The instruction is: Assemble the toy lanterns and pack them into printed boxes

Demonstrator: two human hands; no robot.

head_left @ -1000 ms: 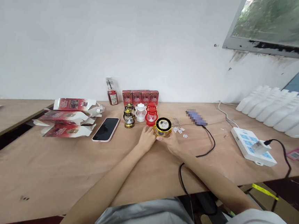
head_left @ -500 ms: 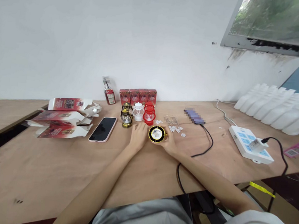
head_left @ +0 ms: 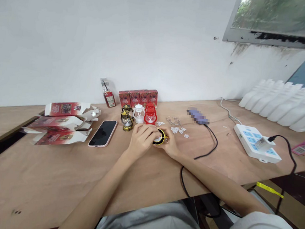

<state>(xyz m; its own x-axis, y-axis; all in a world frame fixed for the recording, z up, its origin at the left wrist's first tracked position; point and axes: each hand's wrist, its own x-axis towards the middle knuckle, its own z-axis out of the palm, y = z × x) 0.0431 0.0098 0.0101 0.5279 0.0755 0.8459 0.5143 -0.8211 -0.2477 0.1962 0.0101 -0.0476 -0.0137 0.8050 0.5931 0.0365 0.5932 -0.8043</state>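
Both my hands meet on a small black and gold lantern (head_left: 160, 137) tipped so its round base faces me, just above the wooden table (head_left: 56, 177). My left hand (head_left: 142, 138) curls over its left side with the fingers closed on it. My right hand (head_left: 170, 146) holds it from the right and below. Just behind stand three little lanterns: a gold and black lantern (head_left: 126, 120), a white lantern (head_left: 139, 113) and a red lantern (head_left: 150, 114). Small white tabs (head_left: 179, 130) lie scattered to the right.
A phone (head_left: 102, 133) lies face up to the left, beside flattened red cartons (head_left: 61, 122). Red boxes (head_left: 138, 96) line the wall. A white power strip (head_left: 256, 146) with a black cable (head_left: 204, 158) is at the right, and white bags (head_left: 284, 104) beyond.
My left hand has moved from resting beside the black and gold lantern to closing over its left side. The lantern has come slightly nearer and is now partly covered.
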